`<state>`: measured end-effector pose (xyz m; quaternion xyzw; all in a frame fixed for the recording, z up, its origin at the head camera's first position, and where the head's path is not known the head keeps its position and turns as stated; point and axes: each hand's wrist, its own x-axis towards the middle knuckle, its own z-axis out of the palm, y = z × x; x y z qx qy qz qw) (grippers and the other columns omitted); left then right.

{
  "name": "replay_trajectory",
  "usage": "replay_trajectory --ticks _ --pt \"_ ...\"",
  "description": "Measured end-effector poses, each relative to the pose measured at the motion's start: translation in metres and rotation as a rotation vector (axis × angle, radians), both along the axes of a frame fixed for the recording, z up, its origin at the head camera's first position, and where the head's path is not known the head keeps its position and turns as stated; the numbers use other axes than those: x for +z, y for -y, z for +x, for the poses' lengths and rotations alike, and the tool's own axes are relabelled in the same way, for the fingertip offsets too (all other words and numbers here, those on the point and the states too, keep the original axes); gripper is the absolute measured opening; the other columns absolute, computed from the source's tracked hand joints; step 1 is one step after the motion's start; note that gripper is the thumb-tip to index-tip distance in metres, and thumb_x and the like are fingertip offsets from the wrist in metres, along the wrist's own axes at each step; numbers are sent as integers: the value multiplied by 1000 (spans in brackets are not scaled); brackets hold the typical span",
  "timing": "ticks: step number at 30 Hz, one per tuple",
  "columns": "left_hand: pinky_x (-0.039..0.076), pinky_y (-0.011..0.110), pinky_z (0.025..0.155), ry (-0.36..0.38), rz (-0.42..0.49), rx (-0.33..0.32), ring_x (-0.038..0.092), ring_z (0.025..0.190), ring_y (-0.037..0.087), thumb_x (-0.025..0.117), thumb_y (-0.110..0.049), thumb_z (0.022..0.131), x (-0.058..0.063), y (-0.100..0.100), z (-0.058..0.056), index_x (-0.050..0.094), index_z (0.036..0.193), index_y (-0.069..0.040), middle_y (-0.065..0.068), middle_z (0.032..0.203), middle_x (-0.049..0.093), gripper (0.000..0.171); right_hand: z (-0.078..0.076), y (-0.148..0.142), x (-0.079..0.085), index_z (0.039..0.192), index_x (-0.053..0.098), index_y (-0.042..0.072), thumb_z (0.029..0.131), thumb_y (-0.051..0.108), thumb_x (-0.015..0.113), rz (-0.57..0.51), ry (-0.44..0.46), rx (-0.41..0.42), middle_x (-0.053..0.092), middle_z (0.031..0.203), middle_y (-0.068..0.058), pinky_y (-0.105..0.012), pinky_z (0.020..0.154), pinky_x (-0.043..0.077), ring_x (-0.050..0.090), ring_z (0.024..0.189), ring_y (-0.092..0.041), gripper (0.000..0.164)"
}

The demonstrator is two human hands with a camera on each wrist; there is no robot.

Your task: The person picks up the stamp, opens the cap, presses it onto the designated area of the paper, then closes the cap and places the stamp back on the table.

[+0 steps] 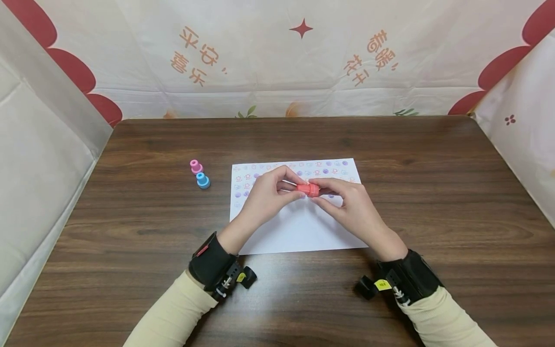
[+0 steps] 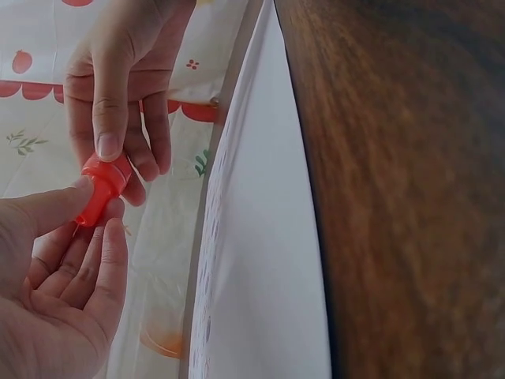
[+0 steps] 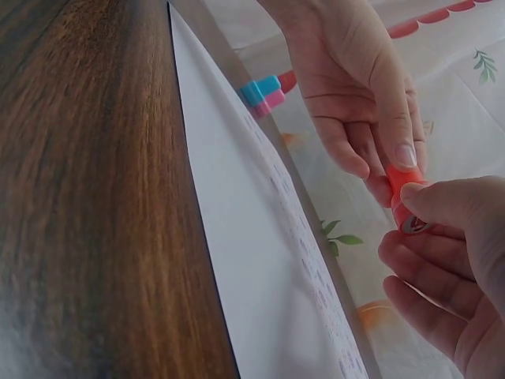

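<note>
Above the sheet of paper [image 1: 299, 231], both hands hold a small red toy stamp [image 1: 309, 190]. My left hand [image 1: 266, 195] pinches its narrow handle between thumb and fingers. From the other side, my right hand [image 1: 351, 205] grips the wider cap end with thumb and fingertips. In the right wrist view, the round printing face of the stamp [image 3: 414, 226] shows under the right thumb. Rows of small purple, red and blue stamped marks fill the upper part of the paper, partly hidden behind the hands; its lower part is plain white.
To the left of the paper, a pink stamp [image 1: 196, 166] and a blue stamp [image 1: 203, 180] stand close together on the dark wooden table [image 1: 143, 231]. A patterned white cloth [image 1: 260, 53] hangs behind the table's far edge, with more cloth along both sides.
</note>
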<state>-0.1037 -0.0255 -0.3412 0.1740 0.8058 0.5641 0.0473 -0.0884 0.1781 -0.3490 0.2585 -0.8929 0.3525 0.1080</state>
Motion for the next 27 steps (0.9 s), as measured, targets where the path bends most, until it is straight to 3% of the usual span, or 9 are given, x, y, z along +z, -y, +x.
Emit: replay_trajectory --ticks 6,17,27 --pt "61 38 73 0 -11 -2 69 87 12 76 -8 81 -1 2 1 64 98 -6 6 101 70 21 0 3 1 111 69 6 78 15 79 0 21 -10 74 102 -8 -48 80 58 67 93 -20 36" --pt "61 37 75 -37 -12 -36 69 88 13 75 -8 81 -5 2 0 64 100 -6 7 101 70 21 -1 7 -1 106 70 8 77 17 79 -13 -35 -2 74 99 -6 -45 80 59 66 91 -15 32" --pt "61 36 77 -81 -20 -40 69 89 12 75 -8 81 -1 7 -4 64 106 -7 7 105 71 27 -4 3 4 108 70 4 72 11 82 -5 -75 -44 74 99 -12 -49 76 60 67 90 -22 38"
